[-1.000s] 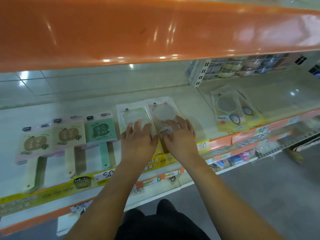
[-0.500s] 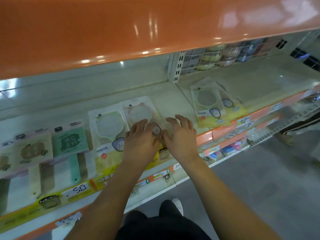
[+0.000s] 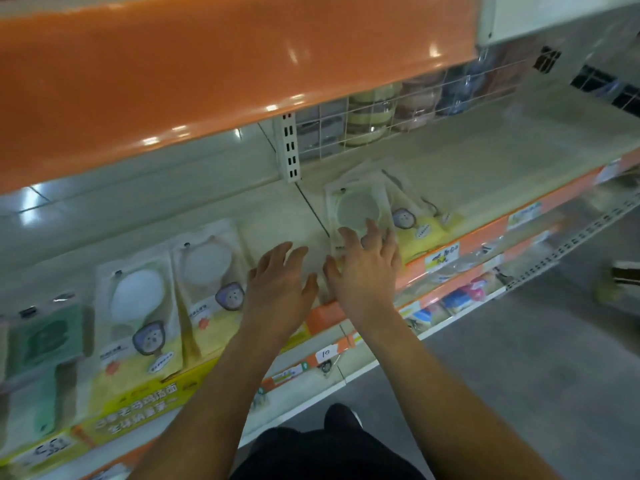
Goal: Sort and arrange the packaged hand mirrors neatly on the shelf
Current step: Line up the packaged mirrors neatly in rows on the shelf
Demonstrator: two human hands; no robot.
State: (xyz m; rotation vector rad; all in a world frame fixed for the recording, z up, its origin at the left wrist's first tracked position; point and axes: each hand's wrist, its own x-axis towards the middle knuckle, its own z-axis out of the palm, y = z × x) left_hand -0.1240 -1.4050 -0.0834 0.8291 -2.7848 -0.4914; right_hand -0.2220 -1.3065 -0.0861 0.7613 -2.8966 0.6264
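1. The loose pile of packaged mirrors (image 3: 360, 209) lies on the shelf (image 3: 485, 168), just right of the seam between the two shelf boards, its packs fanned out crookedly with yellow card ends pointing toward the front edge.
2. My right hand (image 3: 363, 271) is spread flat, fingers apart, with the fingertips (image 3: 372, 230) over the near end of the top pack; I judge it is about to draw that pack toward me, but I cannot tell whether it presses down yet. It grasps nothing.
3. My left hand (image 3: 277, 289) is spread out too, palm down over the bare stretch of shelf beside the pile, holding nothing. I keep it there, I think, to receive or square up the pack.
4. Further left, two round mirror packs (image 3: 138, 306) lie side by side, straight and flat, with green paddle-shaped packs (image 3: 41, 341) beyond them; that row looks tidy already.
5. Behind the pile, a wire grid (image 3: 398, 112) fences off other goods, too blurred to name.
6. Orange price strips (image 3: 467, 244) run along the front edge.
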